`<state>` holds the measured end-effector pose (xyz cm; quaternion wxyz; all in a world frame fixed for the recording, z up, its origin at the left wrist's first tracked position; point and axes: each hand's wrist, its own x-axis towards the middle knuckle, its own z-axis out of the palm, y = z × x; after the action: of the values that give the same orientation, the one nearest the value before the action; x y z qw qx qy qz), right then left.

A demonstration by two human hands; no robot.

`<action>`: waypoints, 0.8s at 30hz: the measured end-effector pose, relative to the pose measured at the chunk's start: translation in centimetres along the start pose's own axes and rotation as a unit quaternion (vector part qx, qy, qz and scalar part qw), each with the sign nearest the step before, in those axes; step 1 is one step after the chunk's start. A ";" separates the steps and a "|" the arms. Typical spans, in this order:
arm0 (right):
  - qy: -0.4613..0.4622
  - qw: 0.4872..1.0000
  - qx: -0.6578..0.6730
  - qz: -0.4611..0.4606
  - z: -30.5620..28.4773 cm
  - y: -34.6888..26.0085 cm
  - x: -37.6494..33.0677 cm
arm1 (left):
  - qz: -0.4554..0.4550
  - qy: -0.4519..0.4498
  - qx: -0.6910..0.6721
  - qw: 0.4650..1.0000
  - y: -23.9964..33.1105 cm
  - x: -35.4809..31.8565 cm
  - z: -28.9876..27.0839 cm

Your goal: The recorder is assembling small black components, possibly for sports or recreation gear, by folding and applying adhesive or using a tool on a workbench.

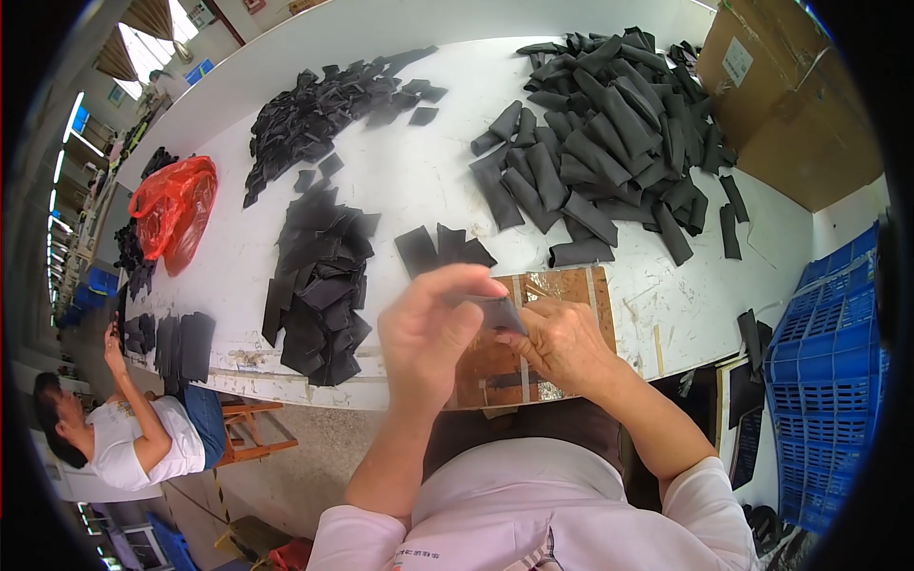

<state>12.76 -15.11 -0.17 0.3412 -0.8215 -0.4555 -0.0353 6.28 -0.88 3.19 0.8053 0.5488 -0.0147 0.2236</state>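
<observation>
Holding one small black fabric piece (497, 312) between both hands, just above a brown wooden board (571, 290) at the near edge of the white table (419, 181). Left hand (430, 333) has fingers curled, thumb and fingertips pinched on the piece's left end. Right hand (564, 343) grips its right end, fingers closed. Flat black pieces (319, 285) lie stacked to the left, a heap of rolled black pieces (609, 133) further back right. Blue crate (828, 362) at right.
</observation>
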 end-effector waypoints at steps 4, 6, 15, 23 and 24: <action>0.023 0.999 -0.006 -0.037 -1.7 -1.0 0.4 | 0.064 -0.042 0.120 0.990 0.4 0.6 -0.8; 0.033 0.998 0.011 -0.052 -0.7 -0.5 0.4 | 0.073 -0.055 0.121 0.988 -0.3 0.8 -1.0; 0.175 0.948 0.244 0.102 -6.0 3.5 8.0 | -0.030 0.110 0.452 0.884 -6.9 2.8 -6.2; 0.065 0.904 0.335 0.257 -0.7 -0.3 -1.8 | 0.047 0.101 0.665 0.739 -9.2 1.7 -6.2; 0.042 0.902 0.340 0.263 0.1 -0.8 -2.6 | 0.044 0.099 0.665 0.739 -8.9 1.3 -6.5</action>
<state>10.66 -16.63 -0.78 0.6154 -0.7432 -0.1928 0.1780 9.39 2.71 -6.86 0.2223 0.9181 0.1937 0.2649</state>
